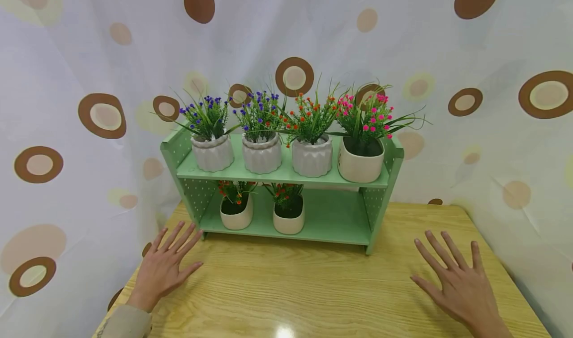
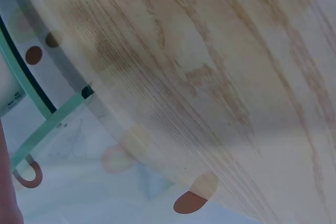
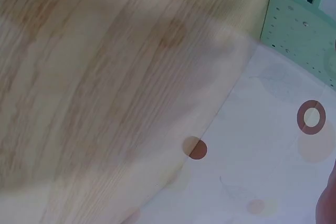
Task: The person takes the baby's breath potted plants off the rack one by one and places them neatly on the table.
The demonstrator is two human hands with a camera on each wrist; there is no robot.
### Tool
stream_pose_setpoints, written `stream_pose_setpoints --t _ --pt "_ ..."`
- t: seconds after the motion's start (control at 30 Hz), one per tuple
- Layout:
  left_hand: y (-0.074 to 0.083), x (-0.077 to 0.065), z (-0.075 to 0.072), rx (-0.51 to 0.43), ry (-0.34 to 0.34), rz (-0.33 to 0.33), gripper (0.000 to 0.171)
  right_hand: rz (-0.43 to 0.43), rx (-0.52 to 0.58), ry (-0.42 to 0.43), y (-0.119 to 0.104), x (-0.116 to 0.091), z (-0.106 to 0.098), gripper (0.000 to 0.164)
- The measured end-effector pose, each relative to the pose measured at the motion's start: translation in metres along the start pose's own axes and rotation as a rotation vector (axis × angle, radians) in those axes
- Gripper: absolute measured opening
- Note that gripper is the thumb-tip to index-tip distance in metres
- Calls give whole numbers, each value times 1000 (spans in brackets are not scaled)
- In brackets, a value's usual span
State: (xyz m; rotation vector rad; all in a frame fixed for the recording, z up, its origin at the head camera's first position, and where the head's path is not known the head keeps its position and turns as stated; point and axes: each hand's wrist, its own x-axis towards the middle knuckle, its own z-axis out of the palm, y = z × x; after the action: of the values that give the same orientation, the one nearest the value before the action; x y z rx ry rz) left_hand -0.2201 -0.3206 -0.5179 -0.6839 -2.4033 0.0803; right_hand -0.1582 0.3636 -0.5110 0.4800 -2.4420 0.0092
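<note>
My left hand [image 1: 162, 269], fingers spread, is over the table's left side, its fingertips close to the front left corner of a green two-tier shelf [image 1: 333, 213]. On the right of the table my right hand [image 1: 463, 288] also has its fingers spread, apart from the shelf. Neither holds anything. The top tier carries two purple-flowered pots [image 1: 213, 154] [image 1: 262, 155], an orange-flowered pot [image 1: 312, 158] and a cream pot with pink flowers [image 1: 360, 165]. Below stand two cream pots [image 1: 237, 215] [image 1: 289, 221] with red-orange flowers. Only edges of the hands enter the wrist views.
The light wooden table [image 1: 286, 283] stretches in front of the shelf and to its right. A white curtain [image 1: 429, 40] with brown and beige circles hangs behind and at both sides. The shelf's perforated side panel [image 3: 299, 30] shows in the right wrist view.
</note>
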Motion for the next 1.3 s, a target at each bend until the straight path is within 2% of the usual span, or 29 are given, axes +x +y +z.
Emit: stream_pose_setpoints --t 0.13,0.27,0.4,0.53,0.73,0.87,0.93,1.03,1.17,1.3 --pt "-1 3 -2 4 15 7 78 -15 -3 31 0 4 -1 85" --pt "-2 13 -8 22 44 12 76 -21 -6 96 -3 15 -7 87" --pt "-3 30 -21 46 92 14 75 14 38 169 -9 35 -18 89" --pt "-4 54 -39 46 178 -7 73 92 173 253 -19 63 -37 92" --pt "-11 94 -67 1 376 -105 70 180 450 412 -45 110 -63 95" --pt "-17 116 -79 -54 431 -184 72 207 646 426 -64 134 -74 78" --pt "-21 127 -84 -96 453 -226 72 217 714 428 -72 147 -76 80" --pt "-28 141 -88 -162 473 -288 74 236 761 455 -84 163 -75 93" --pt "-37 155 -92 -270 457 -375 76 243 782 503 -100 183 -72 89" --pt "-44 164 -92 -359 436 -448 74 272 789 490 -114 198 -69 84"
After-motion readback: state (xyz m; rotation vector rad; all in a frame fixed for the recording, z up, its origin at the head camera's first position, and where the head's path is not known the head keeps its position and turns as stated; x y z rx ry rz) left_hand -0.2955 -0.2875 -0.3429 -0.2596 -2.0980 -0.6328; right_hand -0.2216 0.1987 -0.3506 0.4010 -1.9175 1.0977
